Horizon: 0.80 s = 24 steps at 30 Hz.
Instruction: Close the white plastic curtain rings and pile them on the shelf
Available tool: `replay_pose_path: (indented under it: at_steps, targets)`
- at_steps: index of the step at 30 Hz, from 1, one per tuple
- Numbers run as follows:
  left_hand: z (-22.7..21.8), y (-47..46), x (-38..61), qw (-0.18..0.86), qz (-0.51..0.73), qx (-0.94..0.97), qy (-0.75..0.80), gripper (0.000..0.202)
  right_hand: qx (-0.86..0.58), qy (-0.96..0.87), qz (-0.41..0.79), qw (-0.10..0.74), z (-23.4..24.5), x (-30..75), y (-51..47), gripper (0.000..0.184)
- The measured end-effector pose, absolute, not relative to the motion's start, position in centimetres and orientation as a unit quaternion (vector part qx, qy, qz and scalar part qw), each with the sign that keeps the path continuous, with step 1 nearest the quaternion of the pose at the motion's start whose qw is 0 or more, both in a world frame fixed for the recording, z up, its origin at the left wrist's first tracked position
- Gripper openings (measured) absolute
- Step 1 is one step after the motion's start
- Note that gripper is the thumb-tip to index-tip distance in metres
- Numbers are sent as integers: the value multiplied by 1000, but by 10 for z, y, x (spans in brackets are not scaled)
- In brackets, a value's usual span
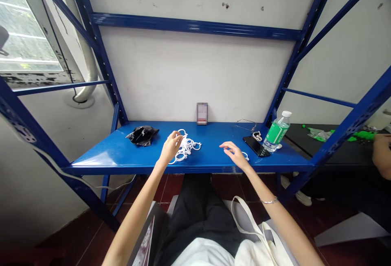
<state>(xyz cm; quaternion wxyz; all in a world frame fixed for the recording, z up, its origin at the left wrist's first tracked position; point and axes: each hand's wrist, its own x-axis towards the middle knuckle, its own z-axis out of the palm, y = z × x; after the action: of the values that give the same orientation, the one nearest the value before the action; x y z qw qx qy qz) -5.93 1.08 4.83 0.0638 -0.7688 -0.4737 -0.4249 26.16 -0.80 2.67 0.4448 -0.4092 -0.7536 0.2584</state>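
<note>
A pile of white loops or rings lies on the blue metal shelf in front of me. My left hand rests at the pile's left edge with fingers curled onto it. My right hand hovers over the shelf to the right, fingers apart and slightly bent, holding nothing. A single white ring lies just beside its fingertips.
A crumpled black bag lies at the left. A small card leans on the back wall. A black phone, glasses and a green-labelled water bottle stand at the right. Another person's hand is at the far right.
</note>
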Motion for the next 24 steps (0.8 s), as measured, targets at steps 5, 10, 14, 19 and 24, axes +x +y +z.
replay_pose_path:
  at_steps: [5,10,14,19,24]
  targets:
    - [34,24,-67,130,-375,-767,-504,40,-494,-790,61,358,26,313,-14,23]
    - [20,34,-68,143,-356,-767,-514,38,-518,-807,-15,284,16,345,-22,33]
    - [16,35,-70,144,-353,-769,-513,37,-525,-813,-15,253,13,357,-25,41]
    - [14,35,-69,139,-352,-772,-511,37,-523,-818,12,238,7,362,-22,34]
    - [12,37,-68,137,-352,-776,-505,37,-507,-825,1,249,7,349,-21,20]
